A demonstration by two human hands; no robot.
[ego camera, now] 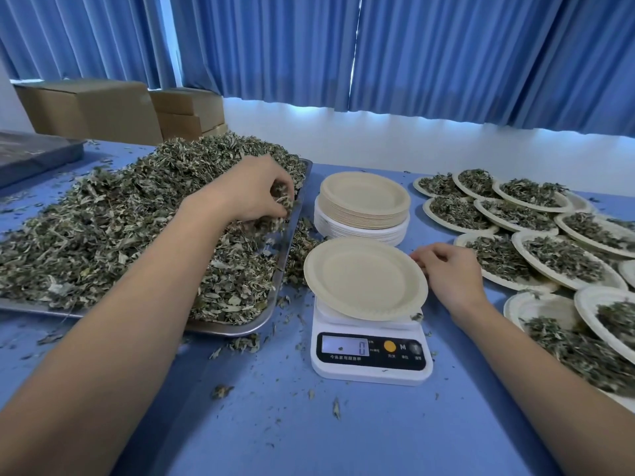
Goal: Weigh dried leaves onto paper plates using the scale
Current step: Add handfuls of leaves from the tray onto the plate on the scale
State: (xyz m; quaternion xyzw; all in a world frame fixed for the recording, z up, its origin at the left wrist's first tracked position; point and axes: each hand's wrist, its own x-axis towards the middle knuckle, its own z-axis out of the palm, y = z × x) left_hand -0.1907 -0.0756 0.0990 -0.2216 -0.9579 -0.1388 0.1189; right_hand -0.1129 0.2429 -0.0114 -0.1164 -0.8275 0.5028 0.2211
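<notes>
A person's left hand (256, 194) digs into the heap of dried leaves (103, 228), fingers curled around a clump at the edge of the pile nearest the scale (369, 355). The right hand (446, 269) sits at the far rim of an empty plate (364, 280) on that scale, fingers bent and apparently pinching the rim to steady it. The display (345, 347), just below and inward of the right hand, reads zero, so no leaves have gone onto this plate yet. Well over a dozen filled plates (539, 307) lie overlapping on the worktop (309, 424) outward of the right hand, which suggests a good share of the weighing is done. Much appears to be left. The tray (240, 329) under the left forearm is piled high, with leaves spilling over its rim onto the worktop, and a thick stack (364, 197) of unused plates stands between the two hands, just beyond the scale. The step in hand looks like the start of a fresh portion: the clump has to cross from the left hand's side to the waiting plate, and then be topped up or trimmed until the reading is right. Loose scraps litter the worktop around both arms, and a fleck lies on the scale beneath the right wrist.
</notes>
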